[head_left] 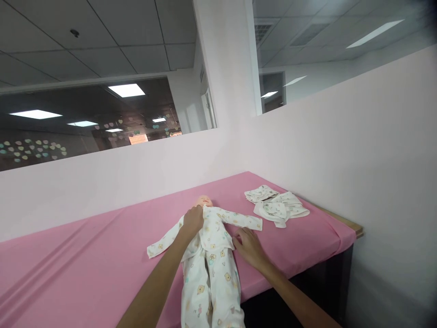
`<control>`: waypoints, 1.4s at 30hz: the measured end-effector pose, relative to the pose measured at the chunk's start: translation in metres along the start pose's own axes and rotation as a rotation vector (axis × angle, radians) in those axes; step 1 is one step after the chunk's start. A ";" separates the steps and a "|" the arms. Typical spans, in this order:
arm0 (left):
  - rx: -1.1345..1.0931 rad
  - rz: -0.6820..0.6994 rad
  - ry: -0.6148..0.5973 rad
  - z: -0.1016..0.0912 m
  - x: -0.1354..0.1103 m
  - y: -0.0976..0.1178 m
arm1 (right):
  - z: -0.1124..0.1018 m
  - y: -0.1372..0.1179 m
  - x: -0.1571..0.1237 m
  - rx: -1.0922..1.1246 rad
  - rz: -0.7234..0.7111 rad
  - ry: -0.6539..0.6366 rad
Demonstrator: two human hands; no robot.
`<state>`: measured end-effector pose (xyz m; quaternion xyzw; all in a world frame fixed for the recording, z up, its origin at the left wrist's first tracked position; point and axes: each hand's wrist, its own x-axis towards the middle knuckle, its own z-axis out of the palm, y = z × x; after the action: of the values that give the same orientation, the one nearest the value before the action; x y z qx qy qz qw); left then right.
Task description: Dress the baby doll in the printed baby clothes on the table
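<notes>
A baby doll (205, 200) lies on its back, its head toward the wall. It is dressed in a white long-sleeved top (213, 228) and white trousers (223, 278), both printed with small bears. My left hand (193, 220) is closed at the upper front of the top, just below the doll's head, apparently on the fabric; its fingertips are partly hidden. Beside the doll's waist, my right hand (249, 247) rests with loosely bent fingers and the thumb apart, close to the top's side hem and below the outstretched sleeve (246, 220). Nothing shows in it.
The doll lies on a pink-covered table (102, 255) set in a corner. Folded white printed baby clothes (282, 205) lie to the right. A wooden board edge (351, 224) sticks out at the right end. White walls (341, 150) with windows rise behind and to the right.
</notes>
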<state>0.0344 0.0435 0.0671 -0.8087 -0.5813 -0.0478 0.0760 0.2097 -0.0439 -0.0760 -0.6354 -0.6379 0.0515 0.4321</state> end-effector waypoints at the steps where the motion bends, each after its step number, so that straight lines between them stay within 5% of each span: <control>1: 0.019 0.010 0.004 0.000 -0.001 0.000 | 0.000 0.000 0.000 -0.002 0.001 0.004; 16: 0.120 0.013 0.065 -0.003 -0.007 -0.006 | -0.002 -0.002 -0.001 0.016 0.016 -0.003; 33: -0.167 -0.049 0.026 0.005 0.006 -0.019 | 0.002 0.004 0.000 0.020 -0.001 -0.003; 42: -0.299 0.059 -0.089 0.002 0.023 -0.031 | 0.001 0.003 0.000 0.024 0.000 -0.012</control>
<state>0.0120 0.0749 0.0707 -0.8291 -0.5463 -0.0958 -0.0699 0.2111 -0.0428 -0.0779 -0.6301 -0.6397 0.0628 0.4357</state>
